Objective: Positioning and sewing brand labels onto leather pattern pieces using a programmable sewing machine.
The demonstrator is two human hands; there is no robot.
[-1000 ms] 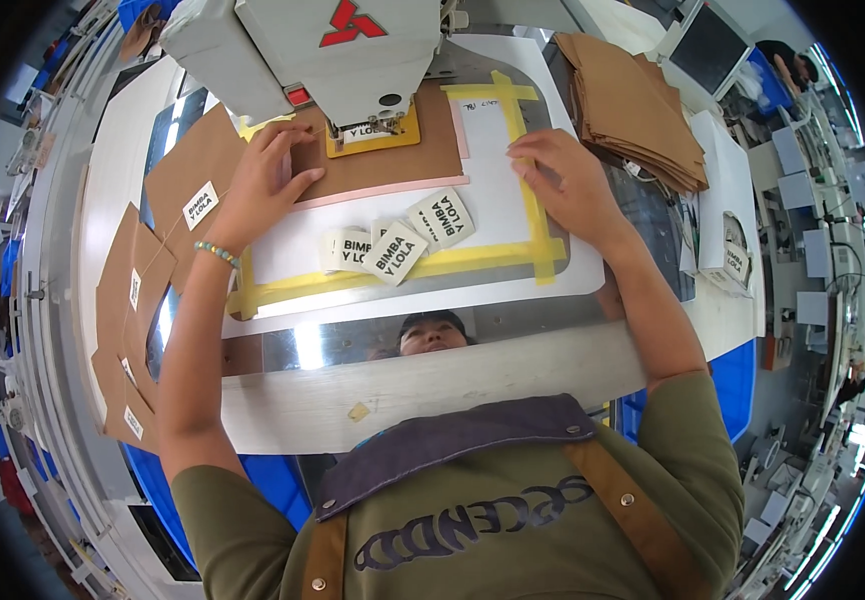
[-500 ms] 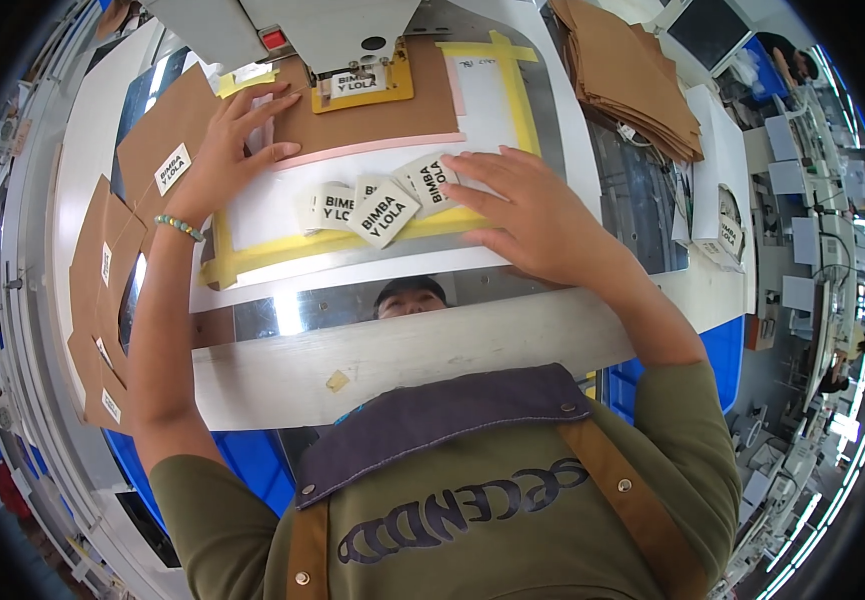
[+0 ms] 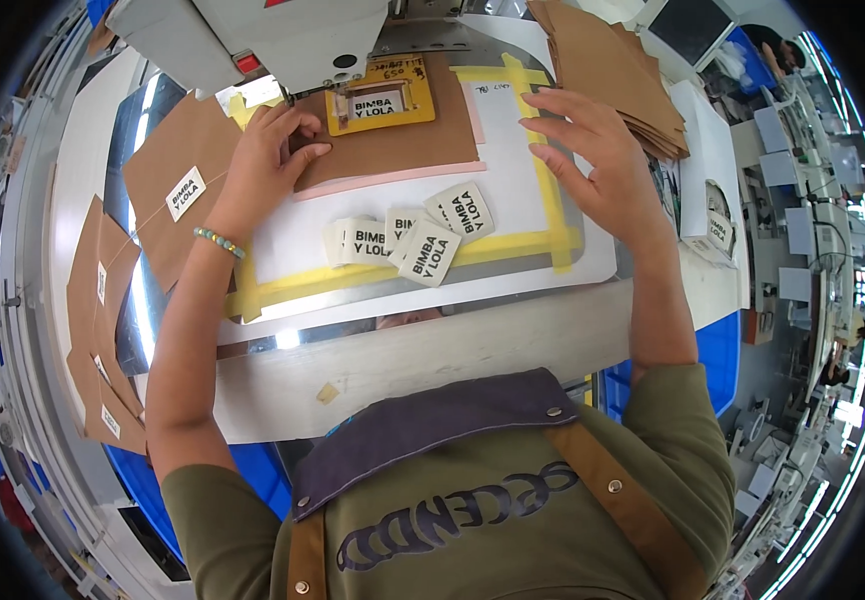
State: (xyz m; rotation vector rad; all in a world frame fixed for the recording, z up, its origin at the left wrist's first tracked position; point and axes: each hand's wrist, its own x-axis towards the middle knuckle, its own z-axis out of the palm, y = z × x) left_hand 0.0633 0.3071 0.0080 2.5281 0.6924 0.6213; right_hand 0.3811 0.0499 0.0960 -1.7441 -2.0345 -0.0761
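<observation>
A brown panel [image 3: 383, 158] lies on a white template [image 3: 298, 225] edged with yellow tape, under a sewing machine head [image 3: 303, 45]. On the panel sits a yellow frame [image 3: 423, 108], with a white printed label [image 3: 375, 104] showing in its window. My left hand [image 3: 265, 155] is at the panel's left edge, fingers bent and thumb apart; nothing shows in its grip. Over the template's right taped border, my right hand [image 3: 598, 150] is open, fingers spread and holding nothing. Several loose white labels [image 3: 430, 253] lie overlapping on the template's near part.
Brown panels bearing labels [image 3: 178, 150] overlap along the left of the table. At the far right is a stack of brown panels [image 3: 603, 70], with a white box [image 3: 708, 185] of labels nearer me. Blue bins [image 3: 718, 350] stand below the table.
The template, with panel, frame and labels, has shifted toward me and slightly right, bringing the frame out from under the machine head. My right hand has left the labels, moving right; my left fingers have curled.
</observation>
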